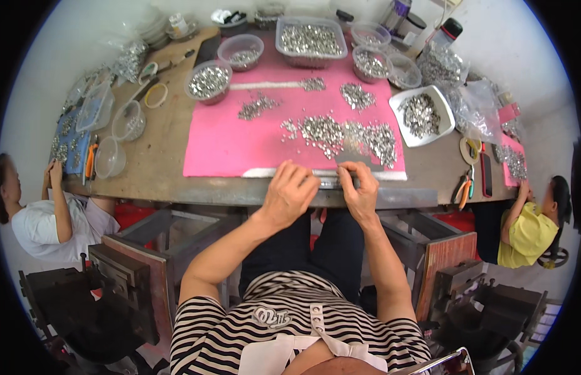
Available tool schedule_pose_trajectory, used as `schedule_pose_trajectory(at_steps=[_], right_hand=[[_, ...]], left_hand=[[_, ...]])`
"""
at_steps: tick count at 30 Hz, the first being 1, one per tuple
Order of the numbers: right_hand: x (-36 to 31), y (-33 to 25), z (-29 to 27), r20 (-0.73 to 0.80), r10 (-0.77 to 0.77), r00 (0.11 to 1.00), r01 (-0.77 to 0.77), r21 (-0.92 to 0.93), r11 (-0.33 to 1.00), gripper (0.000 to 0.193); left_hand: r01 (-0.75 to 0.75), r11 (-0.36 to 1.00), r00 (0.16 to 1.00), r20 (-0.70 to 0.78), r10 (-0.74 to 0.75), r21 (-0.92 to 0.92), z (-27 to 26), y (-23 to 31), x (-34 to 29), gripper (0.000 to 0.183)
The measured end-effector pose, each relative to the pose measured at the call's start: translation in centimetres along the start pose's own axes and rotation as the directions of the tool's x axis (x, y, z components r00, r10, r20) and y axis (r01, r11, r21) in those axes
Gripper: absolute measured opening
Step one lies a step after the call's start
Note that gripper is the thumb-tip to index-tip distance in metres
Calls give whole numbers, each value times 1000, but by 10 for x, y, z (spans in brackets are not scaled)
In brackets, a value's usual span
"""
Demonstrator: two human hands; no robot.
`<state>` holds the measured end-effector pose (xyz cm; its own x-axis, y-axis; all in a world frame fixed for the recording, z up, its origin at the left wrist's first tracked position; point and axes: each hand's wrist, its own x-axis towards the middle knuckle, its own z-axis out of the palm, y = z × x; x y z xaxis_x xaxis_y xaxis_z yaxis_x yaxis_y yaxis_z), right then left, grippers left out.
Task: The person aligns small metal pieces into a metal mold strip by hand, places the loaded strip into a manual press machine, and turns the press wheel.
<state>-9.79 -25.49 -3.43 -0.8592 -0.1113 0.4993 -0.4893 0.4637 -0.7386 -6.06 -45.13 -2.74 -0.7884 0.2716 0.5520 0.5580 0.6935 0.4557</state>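
Brown workbench [159, 128] against pale walls; pink mat [215, 144] laid across its middle, with a whitish strip along the near edge.

Hands: both forearms rise from below, and the hands meet near the mat's front edge, a small gap between them. Left hand [292, 192] is palm down, knuckles raised, fingers bent with the tips drawn together. Right hand [360, 192] mirrors it, index finger and thumb bent toward the left. A short dark metal bar [328, 184] shows between them, at the bench edge. Whether either hand grips the bar or a small piece cannot be told.

Visibility: fingers cover the ends of the bar; the fingertip contact is too small to resolve. Rear bowls partly overlap, and clear bags [481, 112] at right blur their contents. Two other people, one at each side, are bent by the lens.

Containers: rectangular tub [309, 62] at the back, well filled with shiny metal pieces; round bowl [209, 100] at the mat's left corner, also well filled; white dish [412, 142] just beyond the right edge, holding a spread of pieces. Loose metal pieces [322, 132] lie heaped on the mat beyond the hands, with smaller piles farther back.
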Motion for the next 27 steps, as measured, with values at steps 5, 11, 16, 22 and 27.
schedule_pose_trajectory(at_steps=[5, 11, 16, 22, 27], right_hand=[[51, 1, 21, 80, -252, 964, 256, -35, 966, 8], [129, 20, 105, 372, -317, 873, 397, -164, 903, 14], [146, 24, 147, 386, -300, 872, 439, -348, 828, 13], [143, 25, 145, 398, -291, 870, 443, -371, 816, 9], [141, 14, 127, 385, -293, 875, 424, -317, 848, 10]], left_hand=[[-53, 998, 999, 4, 53, 27, -1, -13, -13, 25], [172, 977, 954, -267, -134, 126, -33, -111, 33, 38], [244, 943, 940, -293, -173, 227, -30, -164, 50, 31], [219, 976, 935, -290, -203, 23, -19, -170, 48, 13], [222, 973, 905, -361, -227, -56, -19, -173, 48, 10]])
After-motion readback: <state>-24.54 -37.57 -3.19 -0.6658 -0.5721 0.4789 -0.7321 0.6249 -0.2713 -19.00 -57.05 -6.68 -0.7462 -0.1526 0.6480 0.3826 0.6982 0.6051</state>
